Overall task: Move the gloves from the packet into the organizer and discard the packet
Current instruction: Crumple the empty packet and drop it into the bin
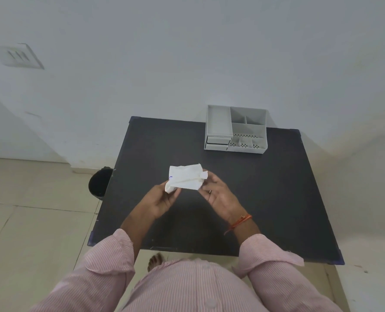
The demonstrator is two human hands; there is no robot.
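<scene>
A white paper glove packet [185, 178], creased and with a small blue mark at its left edge, is held in the air above the middle of the dark table [265, 194]. My left hand [162, 200] grips its lower left corner. My right hand [216, 191] pinches its right end between thumb and fingers. Whatever gloves it holds are hidden inside. The grey plastic organizer [236, 129], with several open compartments and a small drawer, stands at the table's far edge, to the right of my hands.
A black bin [99, 183] stands on the tiled floor against the table's left side. A white wall rises behind the table. My bare foot [156, 260] shows under the near edge.
</scene>
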